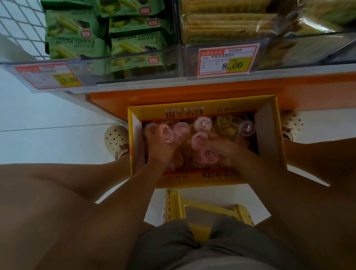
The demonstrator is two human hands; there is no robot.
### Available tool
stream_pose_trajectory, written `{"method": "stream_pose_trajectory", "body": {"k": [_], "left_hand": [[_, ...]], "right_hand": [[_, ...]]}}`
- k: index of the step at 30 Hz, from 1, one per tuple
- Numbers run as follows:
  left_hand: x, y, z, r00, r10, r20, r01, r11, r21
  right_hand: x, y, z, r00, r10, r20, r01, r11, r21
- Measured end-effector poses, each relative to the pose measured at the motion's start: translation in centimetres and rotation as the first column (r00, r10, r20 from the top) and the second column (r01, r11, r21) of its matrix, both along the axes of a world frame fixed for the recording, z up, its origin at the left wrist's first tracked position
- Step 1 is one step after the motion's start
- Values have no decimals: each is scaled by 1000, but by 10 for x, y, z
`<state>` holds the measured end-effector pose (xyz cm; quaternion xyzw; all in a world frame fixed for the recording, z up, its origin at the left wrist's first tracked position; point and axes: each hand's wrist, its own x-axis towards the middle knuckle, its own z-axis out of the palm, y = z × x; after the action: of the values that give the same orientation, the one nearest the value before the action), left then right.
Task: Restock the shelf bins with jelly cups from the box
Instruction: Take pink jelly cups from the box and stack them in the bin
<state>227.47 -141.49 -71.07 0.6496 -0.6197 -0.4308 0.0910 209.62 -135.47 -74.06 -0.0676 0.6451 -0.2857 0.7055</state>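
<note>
An open yellow cardboard box (pixel 271 130) stands on the floor between my feet, against the orange shelf base. Inside lie several jelly cups, pink ones (pixel 202 123) and green ones (pixel 225 123). My left hand (pixel 160 144) is down in the box's left side, fingers curled round pink jelly cups (pixel 169 135). My right hand (pixel 220 148) is in the middle of the box, gripping several pink jelly cups (pixel 207 154). Both forearms reach down into the box.
Above the box, clear shelf bins hold green matcha cookie packs (pixel 76 33) and cracker packs (pixel 229 20), with price tags (pixel 227 60) on the front. A yellow stool (pixel 176 206) sits under me. Pale floor tiles lie to the left.
</note>
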Motion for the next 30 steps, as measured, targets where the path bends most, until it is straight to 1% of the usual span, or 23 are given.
{"method": "stream_pose_trajectory", "body": {"k": [3, 6, 9, 11, 14, 17, 19, 21, 23, 24, 26, 28, 30], "left_hand": [[-2, -4, 1, 998, -52, 40, 51, 998, 22], [4, -8, -1, 975, -194, 105, 189, 980, 56], [7, -12, -2, 939, -302, 163, 288, 952, 109], [7, -13, -3, 925, -329, 191, 310, 942, 125], [9, -12, -6, 937, -306, 170, 291, 951, 107], [11, -9, -2, 944, -319, 90, 315, 948, 55], [11, -9, 5, 958, -287, 0, 286, 956, 67], [9, -9, 15, 975, -188, -121, 211, 953, 217], [7, -5, 22, 968, -51, -245, 147, 908, 393], [5, -3, 27, 960, 6, -280, 121, 893, 434], [3, 2, 34, 948, 78, -307, 67, 897, 436], [2, 5, 44, 928, 123, -351, 28, 918, 397], [2, 6, 56, 901, 155, -406, 22, 917, 398]], "right_hand": [[6, 2, -4, 1000, 29, -5, -29, 1000, 6], [11, 3, -5, 999, 38, 12, -38, 999, 21], [16, -2, -1, 994, 86, 70, -87, 996, 17], [19, -6, 2, 986, 108, 124, -112, 993, 25], [20, -8, 5, 983, 119, 142, -123, 992, 18], [20, -5, 10, 983, 98, 156, -103, 994, 28], [19, -3, 14, 983, 81, 167, -85, 996, 16], [15, -1, 20, 983, 82, 165, -81, 997, -13], [11, 1, 28, 984, 110, 142, -103, 993, -56], [9, 1, 35, 984, 141, 104, -133, 987, -86], [7, 1, 49, 981, 193, 33, -186, 971, -148], [6, 3, 64, 978, 206, -16, -206, 959, -194], [4, 8, 79, 977, 206, -52, -213, 953, -215]]}}
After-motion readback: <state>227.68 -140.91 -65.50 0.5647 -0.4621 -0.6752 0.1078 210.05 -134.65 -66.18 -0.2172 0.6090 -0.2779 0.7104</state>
